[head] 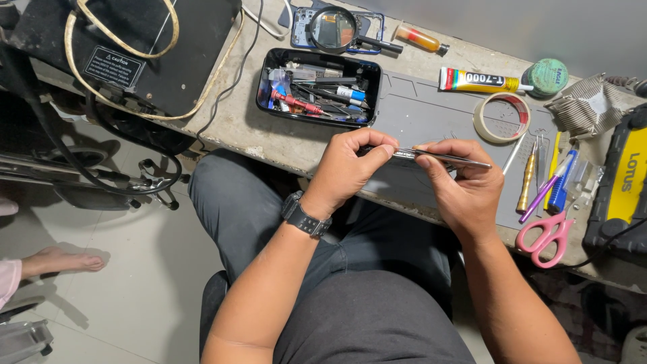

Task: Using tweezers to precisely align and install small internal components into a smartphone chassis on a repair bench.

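Both my hands hold a thin flat phone [441, 156] edge-on above the grey work mat [431, 111]. My left hand [347, 168] grips its left end with thumb and fingers curled over the edge. My right hand [461, 185] supports the right half from below, thumb on top. A black watch sits on my left wrist [305, 216]. My legs in dark trousers fill the lower middle.
A black tray of small tools [320, 87], a magnifying glass [333, 30], a glue tube [482, 81], a tape roll [502, 118], pink scissors [546, 236], pens and a brass tool [539, 178], and a yellow-black case [623, 182] lie on the bench. Another person's bare foot [64, 259] rests on the floor at left.
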